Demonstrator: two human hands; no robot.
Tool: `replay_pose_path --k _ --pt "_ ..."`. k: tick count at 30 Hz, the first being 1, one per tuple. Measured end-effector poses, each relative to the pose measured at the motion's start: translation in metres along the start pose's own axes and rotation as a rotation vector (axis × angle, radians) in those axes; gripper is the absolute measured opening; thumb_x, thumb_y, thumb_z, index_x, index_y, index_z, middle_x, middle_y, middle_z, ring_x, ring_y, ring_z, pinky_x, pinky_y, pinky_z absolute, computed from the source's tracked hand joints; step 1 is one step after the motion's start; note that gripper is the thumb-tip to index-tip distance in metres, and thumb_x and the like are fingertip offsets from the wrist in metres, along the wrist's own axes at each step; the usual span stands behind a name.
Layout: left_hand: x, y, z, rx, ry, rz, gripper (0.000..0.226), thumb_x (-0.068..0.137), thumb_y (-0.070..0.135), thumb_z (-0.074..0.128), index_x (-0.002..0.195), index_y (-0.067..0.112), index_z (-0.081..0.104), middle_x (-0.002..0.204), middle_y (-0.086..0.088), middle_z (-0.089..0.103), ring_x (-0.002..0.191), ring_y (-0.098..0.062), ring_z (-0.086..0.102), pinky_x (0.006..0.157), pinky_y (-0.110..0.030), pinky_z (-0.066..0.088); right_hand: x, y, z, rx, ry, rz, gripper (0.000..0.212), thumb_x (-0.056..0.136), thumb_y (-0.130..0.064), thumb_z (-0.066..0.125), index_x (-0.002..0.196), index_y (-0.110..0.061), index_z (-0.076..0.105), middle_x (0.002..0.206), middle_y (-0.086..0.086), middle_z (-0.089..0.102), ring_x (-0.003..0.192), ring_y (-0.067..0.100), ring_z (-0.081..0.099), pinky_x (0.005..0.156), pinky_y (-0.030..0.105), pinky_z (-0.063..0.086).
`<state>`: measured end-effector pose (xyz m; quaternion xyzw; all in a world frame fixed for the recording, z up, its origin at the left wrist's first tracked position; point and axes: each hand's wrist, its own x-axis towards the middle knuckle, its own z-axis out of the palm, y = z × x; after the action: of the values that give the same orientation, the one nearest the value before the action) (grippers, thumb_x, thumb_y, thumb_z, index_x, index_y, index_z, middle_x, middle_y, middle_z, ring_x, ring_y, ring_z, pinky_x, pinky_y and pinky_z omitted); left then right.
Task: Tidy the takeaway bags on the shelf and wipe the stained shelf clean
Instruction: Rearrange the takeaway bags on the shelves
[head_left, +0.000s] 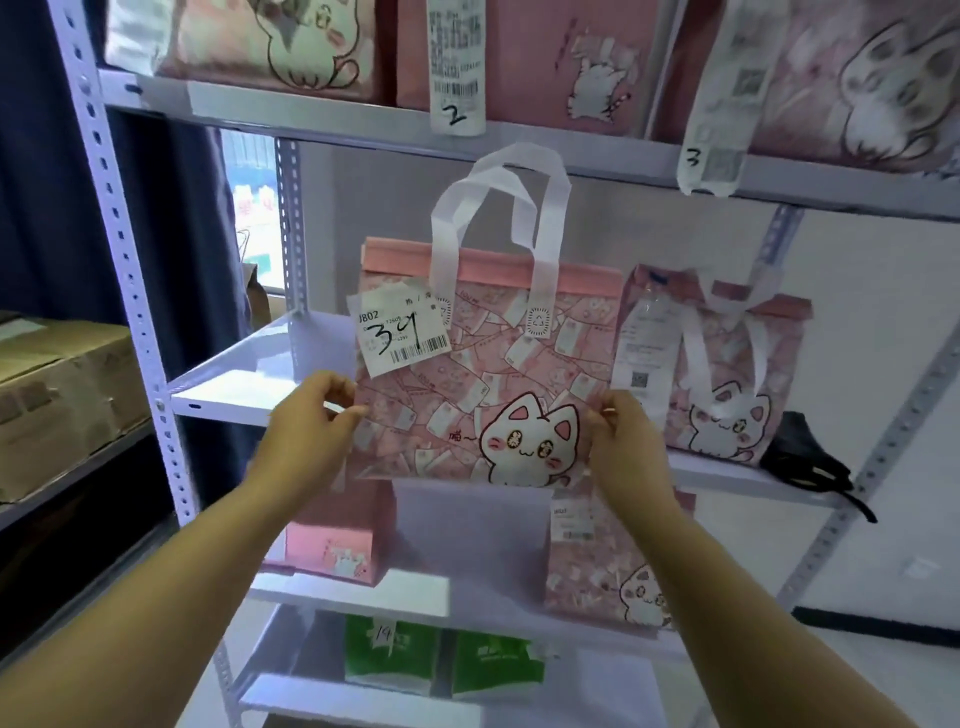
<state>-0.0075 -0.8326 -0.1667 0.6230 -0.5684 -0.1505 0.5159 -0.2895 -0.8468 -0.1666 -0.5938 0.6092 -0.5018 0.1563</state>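
A pink takeaway bag (483, 374) with a white cat print, white handles and a receipt marked "39" hangs in front of the middle shelf (244, 374). My left hand (317, 415) pinches its left edge and my right hand (615, 431) pinches its right edge. A second pink cat bag (727, 374) stands upright on the same shelf to the right. Beside that bag lies a dark cloth (805, 457) at the shelf's right end.
More pink cat bags fill the top shelf (311, 111), with receipts marked "2" and "3". Lower shelves hold two pink bags (602, 566) and green bags (441, 665). Cardboard boxes (62, 395) sit on a rack at the left. White perforated uprights (130, 260) frame the shelving.
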Motion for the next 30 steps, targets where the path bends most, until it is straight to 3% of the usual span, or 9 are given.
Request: replay_pose_path --k 11,15,17,19,21,24,27,30 --pt "0.087 -0.023 0.059 0.015 -0.107 0.053 0.013 0.085 0.020 0.065 0.078 0.024 0.055 0.080 0.008 0.063 0.072 -0.016 0.061 0.057 -0.030 0.043 0.067 0.019 0.032 -0.060 0.077 0.123 0.011 0.096 -0.018 0.043 0.098 -0.027 0.048 0.076 -0.019 0.050 0.067 -0.001 0.049 0.049 0.019 0.035" --pt "0.109 -0.024 0.075 -0.024 -0.151 0.043 0.012 0.085 0.019 0.066 0.079 0.025 0.057 0.081 0.007 0.064 0.075 -0.017 0.062 0.069 -0.042 0.054 0.083 0.025 0.040 -0.098 0.099 0.151 0.019 0.096 -0.016 0.041 0.111 -0.022 0.050 0.076 -0.019 0.049 0.065 -0.002 0.047 0.049 0.018 0.033" --pt "0.117 -0.025 0.081 -0.041 -0.159 0.036 0.013 0.085 0.019 0.066 0.079 0.028 0.058 0.081 0.008 0.065 0.075 -0.016 0.063 0.073 -0.043 0.054 0.088 0.025 0.042 -0.098 0.081 0.158 0.028 0.097 -0.017 0.039 0.122 -0.018 0.049 0.088 -0.011 0.058 0.073 0.005 0.053 0.057 0.022 0.042" --pt "0.124 -0.027 0.088 -0.045 -0.162 0.027 0.012 0.085 0.020 0.065 0.080 0.030 0.058 0.080 0.009 0.065 0.075 -0.015 0.064 0.075 -0.042 0.055 0.091 0.024 0.045 -0.091 0.052 0.167 0.034 0.097 -0.015 0.037 0.131 -0.017 0.046 0.112 0.000 0.062 0.095 0.017 0.058 0.079 0.035 0.052" --pt "0.129 -0.029 0.095 -0.051 -0.155 0.022 0.007 0.086 0.021 0.064 0.085 0.027 0.061 0.080 0.010 0.065 0.077 -0.016 0.064 0.076 -0.042 0.055 0.093 0.025 0.047 -0.092 0.025 0.168 0.038 0.096 -0.010 0.037 0.133 -0.017 0.043 0.123 0.002 0.058 0.110 0.021 0.056 0.093 0.038 0.049" --pt "0.134 -0.031 0.103 -0.068 -0.139 0.027 0.003 0.087 0.022 0.063 0.087 0.025 0.061 0.079 0.011 0.065 0.077 -0.014 0.064 0.071 -0.036 0.054 0.097 0.026 0.049 -0.115 0.002 0.147 0.042 0.094 -0.003 0.038 0.133 -0.017 0.041 0.122 0.002 0.058 0.105 0.020 0.056 0.083 0.029 0.049" --pt "0.138 -0.031 0.109 -0.078 -0.135 0.048 0.007 0.087 0.018 0.062 0.085 0.024 0.060 0.078 0.014 0.063 0.075 -0.007 0.061 0.059 -0.022 0.045 0.100 0.029 0.050 -0.117 -0.024 0.149 0.040 0.091 0.001 0.038 0.127 -0.017 0.042 0.109 0.001 0.060 0.080 0.006 0.055 0.054 0.010 0.041" --pt "0.140 -0.031 0.112 -0.084 -0.132 0.055 0.011 0.087 0.014 0.060 0.087 0.024 0.059 0.078 0.017 0.060 0.072 0.002 0.056 0.055 -0.015 0.038 0.102 0.030 0.051 -0.110 -0.024 0.138 0.035 0.089 0.003 0.039 0.118 -0.017 0.044 0.092 -0.008 0.057 0.072 -0.001 0.050 0.041 0.007 0.038"
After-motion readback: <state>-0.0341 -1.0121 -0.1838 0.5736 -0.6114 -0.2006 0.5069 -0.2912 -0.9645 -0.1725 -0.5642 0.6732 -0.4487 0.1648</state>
